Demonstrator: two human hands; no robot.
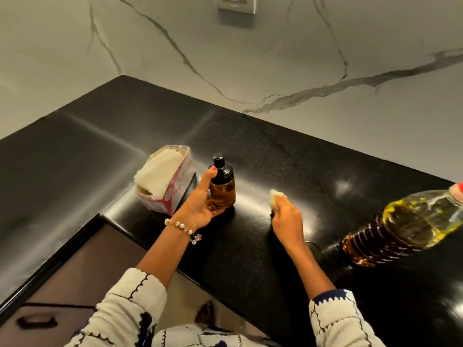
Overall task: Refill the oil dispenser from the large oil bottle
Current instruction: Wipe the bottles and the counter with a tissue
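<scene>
Nearest to me, I am seeing two patterned white sleeves (130,296) reaching out from the bottom edge over the black countertop (250,259), with a brown drawer front (82,269) and its dark handle sitting below the counter's edge on the left.

Moving outward, the large oil bottle (411,226) is standing on the counter at the far right, leaning in the wide-angle view, its yellow oil showing through the clear ribbed plastic and its red cap cut off at the frame's edge. It is standing well apart from both hands.

The right hand (286,220) is lying palm down on the counter, fingers curled over a small pale wad of tissue (276,194) and pressing it against the surface. I cannot tell how tightly it is pinching the wad.

The left hand (203,204), wearing a pearl bracelet (181,227) at the wrist, is wrapping around the oil dispenser (222,189), thumb up along its left side and fingers cupping its base. The dispenser is standing upright on the counter between the two hands, amber oil filling its glass body under a black cap.

Just left of it, an opened tissue pack (162,180) is lying on the counter with white tissues showing.

Farthest back, the white marble wall (275,58) is rising behind the counter, carrying a wall socket (236,5) at the top.
</scene>
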